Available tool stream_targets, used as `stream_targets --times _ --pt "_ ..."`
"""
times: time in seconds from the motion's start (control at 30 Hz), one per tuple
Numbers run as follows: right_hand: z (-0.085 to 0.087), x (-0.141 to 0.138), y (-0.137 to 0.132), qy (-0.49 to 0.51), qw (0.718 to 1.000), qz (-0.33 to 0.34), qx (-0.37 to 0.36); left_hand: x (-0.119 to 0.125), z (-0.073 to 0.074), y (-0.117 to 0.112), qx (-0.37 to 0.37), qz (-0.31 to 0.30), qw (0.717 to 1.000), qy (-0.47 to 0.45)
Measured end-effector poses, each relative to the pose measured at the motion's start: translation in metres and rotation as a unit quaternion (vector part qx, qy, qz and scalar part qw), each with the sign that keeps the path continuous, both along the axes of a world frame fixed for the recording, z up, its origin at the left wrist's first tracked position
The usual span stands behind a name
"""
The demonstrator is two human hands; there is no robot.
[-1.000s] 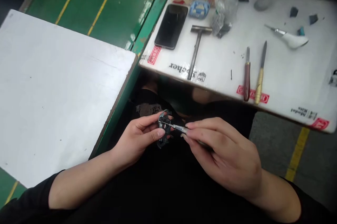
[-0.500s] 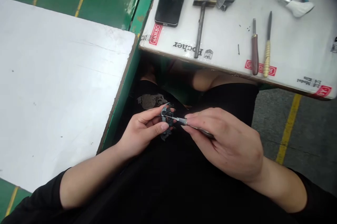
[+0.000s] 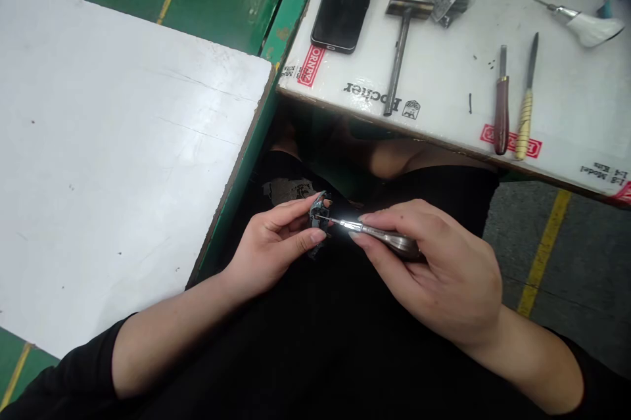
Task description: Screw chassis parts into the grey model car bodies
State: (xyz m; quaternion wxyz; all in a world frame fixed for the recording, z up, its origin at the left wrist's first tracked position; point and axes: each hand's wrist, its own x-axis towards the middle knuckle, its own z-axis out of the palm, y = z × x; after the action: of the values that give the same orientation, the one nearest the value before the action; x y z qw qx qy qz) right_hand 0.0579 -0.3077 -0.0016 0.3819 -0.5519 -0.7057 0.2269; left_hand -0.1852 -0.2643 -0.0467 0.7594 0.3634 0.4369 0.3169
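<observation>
Basically, we've got the small dark part pinched in the left hand, lower in view than the phone, with the right hand gripping a thin-tipped tool at it; we'd guess it's light, stiff, fragile, best held by its outer edges.

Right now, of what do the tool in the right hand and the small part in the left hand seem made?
The tool has a probably metal shaft, by its bright glint; its glossy brownish handle may be varnished wood or metal. The small part looks dark with slight sheen, possibly plastic; too small to tell.
</observation>
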Motion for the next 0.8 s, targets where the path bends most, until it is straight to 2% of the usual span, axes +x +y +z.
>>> stream_targets --times 0.07,0.13,0.27,0.33,0.57,0.8 --pt "0.0 -0.001 0.0 -0.032 0.999 -0.031 -0.012 -0.001 0.0 0.0 0.004 0.0 1.0 0.004" --pt "-0.002 0.0 0.001 -0.039 0.998 -0.029 -0.027 -0.001 -0.001 0.0 0.002 0.0 1.0 0.003" --pt "-0.004 0.006 0.007 0.011 0.999 0.045 -0.021 0.0 -0.003 0.001 -0.013 0.009 1.0 0.003" --pt "-0.004 0.006 0.009 0.034 0.998 0.059 -0.007 0.0 -0.003 0.002 -0.017 0.01 1.0 0.006" --pt "-0.007 0.005 0.006 -0.026 0.998 -0.02 -0.054 0.003 0.0 0.0 0.02 0.01 0.999 0.043" --pt "-0.011 0.008 0.014 0.043 0.996 0.081 -0.006 0.003 -0.003 0.001 -0.03 0.026 0.999 0.009"
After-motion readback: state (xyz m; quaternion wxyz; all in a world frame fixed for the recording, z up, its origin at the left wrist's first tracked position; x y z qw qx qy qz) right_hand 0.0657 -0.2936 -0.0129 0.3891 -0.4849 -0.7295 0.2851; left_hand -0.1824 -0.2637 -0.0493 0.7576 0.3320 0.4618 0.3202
